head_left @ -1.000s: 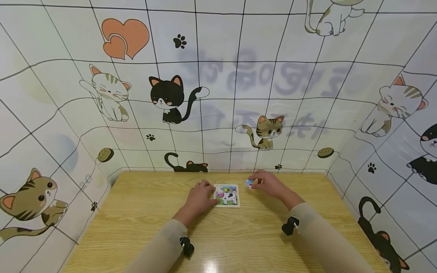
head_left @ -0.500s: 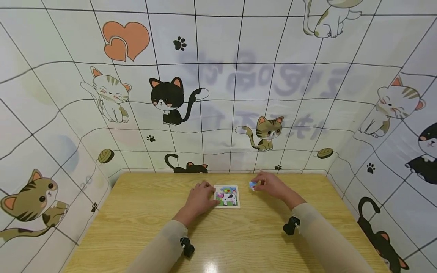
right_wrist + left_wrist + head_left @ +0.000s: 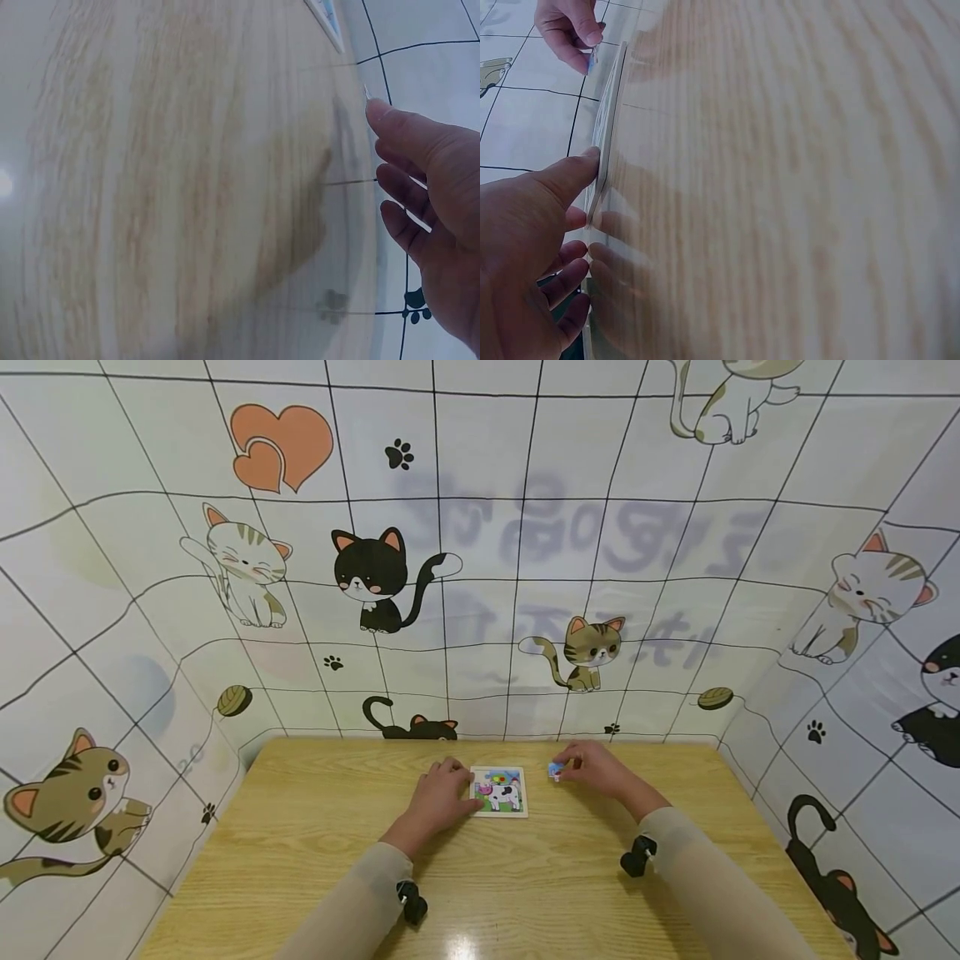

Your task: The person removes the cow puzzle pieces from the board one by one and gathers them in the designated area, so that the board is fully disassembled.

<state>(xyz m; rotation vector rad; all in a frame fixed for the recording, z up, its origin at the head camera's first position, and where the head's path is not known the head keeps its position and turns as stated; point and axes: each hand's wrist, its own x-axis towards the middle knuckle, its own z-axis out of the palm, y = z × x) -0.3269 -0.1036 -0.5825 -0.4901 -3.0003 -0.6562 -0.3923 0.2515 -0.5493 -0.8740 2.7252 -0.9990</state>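
A square cow-picture puzzle board (image 3: 498,793) with a pale frame lies on the wooden table. At its left side is my left hand (image 3: 438,795); the thumb (image 3: 577,172) lies straight on the board's edge, and the other fingers rest loosely beside it. To the right of the board, my right hand (image 3: 596,768) pinches a small blue puzzle piece (image 3: 554,771) between thumb and fingers. In the right wrist view only a thin edge of that piece (image 3: 367,92) shows past the thumb, while a corner of the board (image 3: 328,19) appears at the top.
The wooden table (image 3: 480,868) ends at a white cloth wall (image 3: 480,552) printed with cats, paw prints and grid lines. Each sleeve carries a black wrist mount, the left one (image 3: 412,903) and the right one (image 3: 638,857).
My right hand has moved slightly right, away from the board, and the puzzle piece in its fingers has turned a little. My left hand and the board have stayed in place.
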